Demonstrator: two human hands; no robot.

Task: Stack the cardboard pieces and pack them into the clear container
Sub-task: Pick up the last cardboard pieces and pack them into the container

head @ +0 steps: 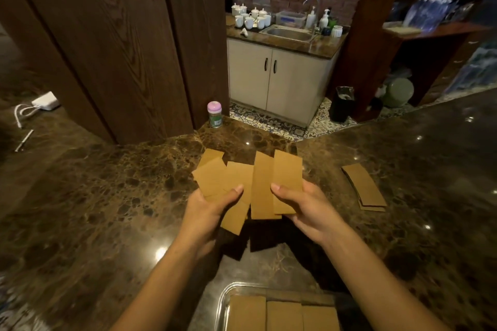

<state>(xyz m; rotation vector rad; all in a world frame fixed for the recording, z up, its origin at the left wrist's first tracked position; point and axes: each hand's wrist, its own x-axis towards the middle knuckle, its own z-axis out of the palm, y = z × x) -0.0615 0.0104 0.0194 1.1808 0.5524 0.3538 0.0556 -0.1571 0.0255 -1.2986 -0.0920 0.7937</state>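
Several brown cardboard pieces (262, 183) are fanned out in the air above the dark marble counter (107, 209), held between both hands. My left hand (212, 209) grips the left pieces with its thumb on top. My right hand (304, 209) pinches the right pieces the same way. A small stack of cardboard (364, 187) lies on the counter to the right. The clear container (224, 301) sits at the bottom edge of the view, with cardboard pieces (282, 316) laid side by side inside it.
A pink-lidded bottle (214, 113) stands at the counter's far edge beside a dark wooden pillar (121, 48). A white charger with cable (44, 101) lies far left. Beyond the counter are a sink cabinet (279, 80) and a black bin (343, 103).
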